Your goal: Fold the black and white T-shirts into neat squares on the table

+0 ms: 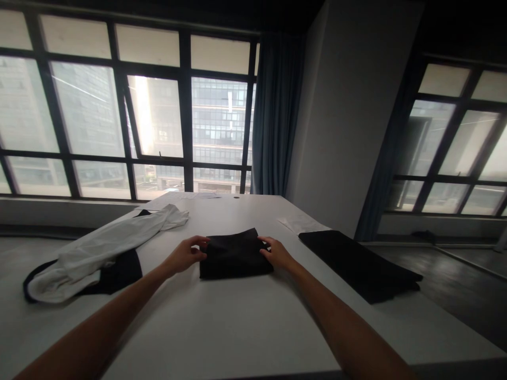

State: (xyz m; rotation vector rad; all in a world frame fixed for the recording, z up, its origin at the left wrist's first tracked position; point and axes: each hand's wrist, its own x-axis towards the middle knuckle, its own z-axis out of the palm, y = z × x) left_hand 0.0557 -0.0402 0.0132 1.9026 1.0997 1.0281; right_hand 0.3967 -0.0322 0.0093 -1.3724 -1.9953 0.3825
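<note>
We see a compact, rectangular bundle of folded black fabric (pixel 235 258) at the middle of the smooth white worktop (pixel 222 330), between a crumpled white garment (pixel 119 237) on the left and a flat black cloth stack (pixel 356 264) on the right. The left hand (pixel 189 254) and right hand (pixel 275 254) touch its opposite side edges, fingers partly spread; we cannot tell whether either pinches the fabric. We judge this step to be handling or squaring the fold; any shift calls for even, two-sided support.
</note>
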